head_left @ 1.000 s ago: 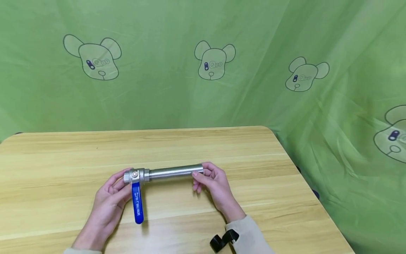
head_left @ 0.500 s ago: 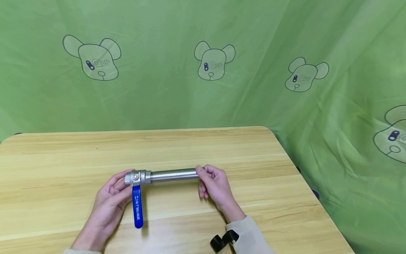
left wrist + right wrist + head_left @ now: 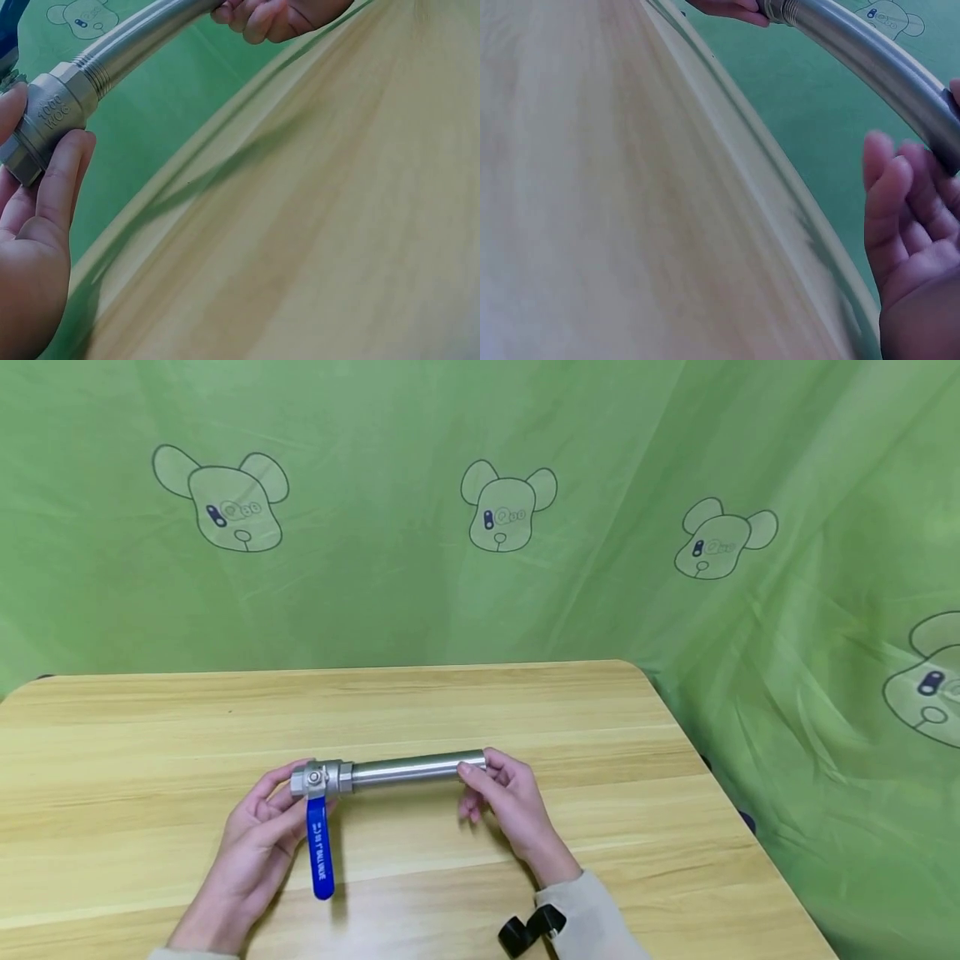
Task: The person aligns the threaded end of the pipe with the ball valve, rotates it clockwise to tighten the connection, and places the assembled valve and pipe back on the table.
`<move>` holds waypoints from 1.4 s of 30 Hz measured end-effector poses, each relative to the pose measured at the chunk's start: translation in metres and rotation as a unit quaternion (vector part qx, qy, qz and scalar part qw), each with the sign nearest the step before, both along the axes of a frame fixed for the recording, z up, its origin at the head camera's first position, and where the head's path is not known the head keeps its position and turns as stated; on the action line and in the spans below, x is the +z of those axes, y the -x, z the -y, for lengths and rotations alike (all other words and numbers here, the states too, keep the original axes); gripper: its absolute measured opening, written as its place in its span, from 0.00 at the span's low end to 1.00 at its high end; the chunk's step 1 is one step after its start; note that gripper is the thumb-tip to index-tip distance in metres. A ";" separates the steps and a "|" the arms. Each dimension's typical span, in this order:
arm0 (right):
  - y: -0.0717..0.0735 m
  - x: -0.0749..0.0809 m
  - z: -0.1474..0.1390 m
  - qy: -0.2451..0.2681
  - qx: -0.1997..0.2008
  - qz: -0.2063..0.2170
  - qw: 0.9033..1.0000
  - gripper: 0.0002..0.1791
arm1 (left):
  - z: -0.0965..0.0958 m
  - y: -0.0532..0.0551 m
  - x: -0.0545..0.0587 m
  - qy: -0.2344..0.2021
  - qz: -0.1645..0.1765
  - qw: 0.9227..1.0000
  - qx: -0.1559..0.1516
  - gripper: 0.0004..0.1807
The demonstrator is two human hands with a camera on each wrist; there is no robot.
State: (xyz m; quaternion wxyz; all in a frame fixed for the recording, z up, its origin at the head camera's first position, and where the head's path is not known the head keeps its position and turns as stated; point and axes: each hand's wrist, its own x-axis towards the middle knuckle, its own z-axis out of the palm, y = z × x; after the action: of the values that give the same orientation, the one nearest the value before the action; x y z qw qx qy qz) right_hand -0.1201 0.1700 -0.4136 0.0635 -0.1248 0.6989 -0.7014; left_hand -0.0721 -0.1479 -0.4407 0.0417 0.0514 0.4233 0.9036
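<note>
A steel ball valve [image 3: 330, 777] is held by my left hand [image 3: 255, 852], thumb on the near side and fingers behind and below it. Its blue lever handle [image 3: 320, 852] points toward me and carries white lettering. From the valve's right end runs a straight steel pipe [image 3: 412, 767], some of its thread [image 3: 94, 75] showing at the joint in the left wrist view. My right hand [image 3: 513, 802] pinches the pipe's free end between thumb and index finger. The other fingers [image 3: 885, 202] of that hand hang loosely curled under the pipe in the right wrist view.
Valve and pipe are held over a wood-grain table [image 3: 600, 735]. A green curtain [image 3: 375, 593] with printed bear heads hangs behind and along the right side. A black device [image 3: 528, 931] sits at my right sleeve [image 3: 588, 914].
My right thumb moved up over the pipe's end, then came back down to its near side. The pipe's right end dipped and rose again. My left hand keeps its grip on the valve.
</note>
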 end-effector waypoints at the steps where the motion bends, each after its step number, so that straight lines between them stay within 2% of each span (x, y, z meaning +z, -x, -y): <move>1: 0.000 0.000 0.001 -0.002 -0.008 0.003 1.000 0.17 | 0.000 0.000 0.000 0.003 0.000 1.000 0.000 0.27; 5: 0.002 0.000 0.003 0.004 -0.033 0.017 0.999 0.17 | -0.001 -0.001 0.001 0.011 0.004 1.000 0.002 0.28; 11: 0.002 0.001 0.004 0.024 -0.038 0.025 0.999 0.23 | -0.001 0.000 0.003 0.030 0.013 0.999 0.006 0.27; 15: 0.002 0.001 0.004 0.014 -0.049 0.034 0.998 0.18 | 0.000 0.000 0.006 0.042 0.019 0.999 0.010 0.27; 18: 0.002 0.000 0.005 0.003 -0.055 0.037 0.998 0.18 | 0.000 0.001 0.007 0.050 0.022 0.998 0.011 0.27; 21: 0.002 0.001 0.005 0.007 -0.043 0.032 0.999 0.21 | -0.001 0.001 0.006 0.057 0.025 0.998 0.014 0.27; 25: 0.001 0.002 0.004 0.034 -0.015 0.020 0.999 0.31 | -0.001 0.001 0.004 0.055 0.026 0.998 0.019 0.27; 27: 0.001 0.002 0.003 0.047 -0.002 0.015 0.999 0.32 | -0.001 0.002 0.003 0.049 0.027 0.998 0.022 0.26; 32: 0.001 0.001 0.001 0.063 0.026 0.013 0.998 0.28 | -0.002 0.002 0.001 0.034 0.031 0.999 0.025 0.25; 37: 0.002 0.001 0.000 0.065 0.033 0.037 0.997 0.20 | -0.002 0.001 0.000 0.034 0.029 0.999 0.023 0.25; 40: 0.002 0.001 0.000 0.027 0.018 0.051 0.998 0.13 | -0.001 0.000 0.000 0.039 0.030 0.999 0.022 0.25; 42: 0.001 0.000 0.001 -0.011 0.001 0.056 0.998 0.12 | -0.001 0.000 0.000 0.040 0.029 0.999 0.020 0.25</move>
State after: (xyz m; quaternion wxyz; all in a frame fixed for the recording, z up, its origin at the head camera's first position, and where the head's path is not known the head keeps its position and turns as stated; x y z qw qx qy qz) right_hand -0.1209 0.1691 -0.4135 0.1048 -0.0850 0.7020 -0.6993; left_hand -0.0718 -0.1473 -0.4404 0.0379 0.0146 0.4584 0.8878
